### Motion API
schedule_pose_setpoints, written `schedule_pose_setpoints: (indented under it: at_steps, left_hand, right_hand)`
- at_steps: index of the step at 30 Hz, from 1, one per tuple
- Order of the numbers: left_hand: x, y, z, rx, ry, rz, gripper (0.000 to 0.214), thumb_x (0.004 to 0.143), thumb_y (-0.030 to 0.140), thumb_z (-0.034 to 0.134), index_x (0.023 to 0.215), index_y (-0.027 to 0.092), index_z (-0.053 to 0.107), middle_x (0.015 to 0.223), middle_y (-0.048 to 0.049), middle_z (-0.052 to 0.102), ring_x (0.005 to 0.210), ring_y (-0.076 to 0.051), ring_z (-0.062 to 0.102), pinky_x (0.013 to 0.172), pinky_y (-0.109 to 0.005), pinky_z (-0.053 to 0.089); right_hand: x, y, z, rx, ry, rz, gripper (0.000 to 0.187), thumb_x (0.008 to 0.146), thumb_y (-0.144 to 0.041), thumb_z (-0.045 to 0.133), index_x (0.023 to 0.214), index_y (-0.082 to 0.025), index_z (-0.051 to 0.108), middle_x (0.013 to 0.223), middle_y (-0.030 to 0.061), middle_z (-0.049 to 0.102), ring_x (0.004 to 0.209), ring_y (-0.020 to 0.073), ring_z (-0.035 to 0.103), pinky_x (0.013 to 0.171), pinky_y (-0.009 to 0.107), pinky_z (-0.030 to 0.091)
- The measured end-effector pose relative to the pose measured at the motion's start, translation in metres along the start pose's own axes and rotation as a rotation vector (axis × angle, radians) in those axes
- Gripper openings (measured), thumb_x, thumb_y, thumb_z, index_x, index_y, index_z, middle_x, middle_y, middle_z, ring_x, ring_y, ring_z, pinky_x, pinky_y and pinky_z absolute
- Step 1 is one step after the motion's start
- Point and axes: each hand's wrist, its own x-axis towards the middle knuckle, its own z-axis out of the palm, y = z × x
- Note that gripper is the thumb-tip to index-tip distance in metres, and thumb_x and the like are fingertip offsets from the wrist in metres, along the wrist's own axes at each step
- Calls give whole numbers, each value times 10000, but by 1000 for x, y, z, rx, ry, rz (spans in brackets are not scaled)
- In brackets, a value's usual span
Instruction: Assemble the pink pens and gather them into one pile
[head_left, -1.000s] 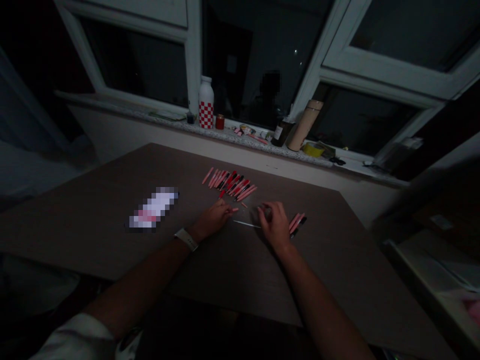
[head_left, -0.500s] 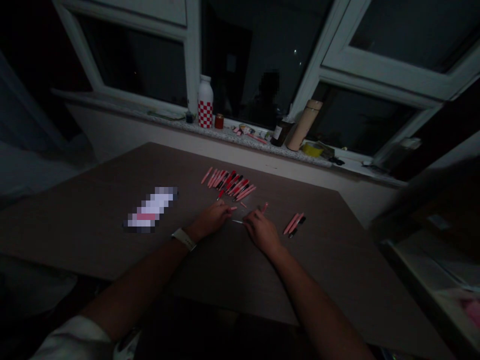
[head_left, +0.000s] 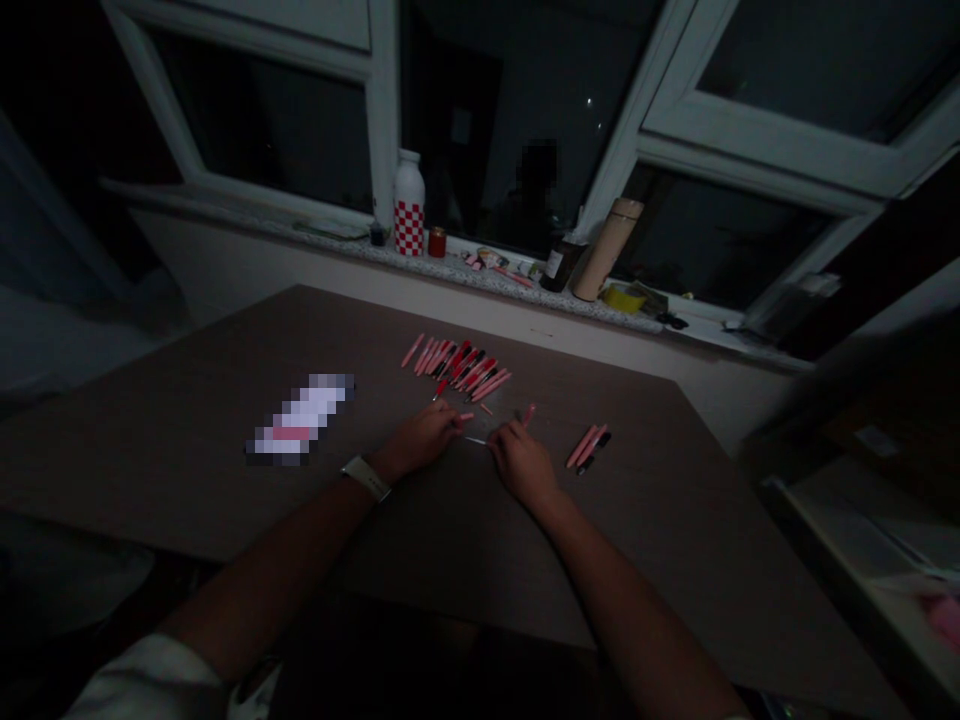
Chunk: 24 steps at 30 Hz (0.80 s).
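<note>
Two hands curl low over the brown bench [head_left: 525, 570]: the left hand [head_left: 418, 438] and the right hand [head_left: 523, 464] close in from either side on a thin pale rod [head_left: 474, 440], and light fingertip control suits a piece that slim, though whether either hand grips it can't be told from here. A short pink tube [head_left: 466, 416] lies at the left fingertips, a second pink tube [head_left: 528, 414] just past the right hand, and a tight row of pink-and-red tubes [head_left: 465, 368] lies beyond.
</note>
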Motion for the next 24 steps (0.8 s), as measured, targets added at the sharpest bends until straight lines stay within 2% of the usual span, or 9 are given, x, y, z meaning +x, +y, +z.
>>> schedule_pose_setpoints:
  at_steps: [14, 24]
  left_hand:
    - [-2, 2, 1, -11, 0, -15, 113, 863, 254, 572, 934, 212, 650, 1015, -69, 594, 924, -215, 590, 839, -342, 477]
    - [0, 4, 4, 40, 89, 63, 122, 879, 272, 582, 947, 197, 651, 1008, -67, 542, 982, -216, 533, 883, -338, 448]
  right_hand:
    - [2, -4, 5, 55, 11, -5, 195, 981, -301, 443, 1036, -205, 603, 1088, 78, 576, 952, 177, 616, 782, 273, 475]
    - [4, -6, 6, 49, 10, -3, 194, 983, -329, 440, 1049, -230, 593, 1098, 61, 571, 945, 185, 614, 754, 279, 483]
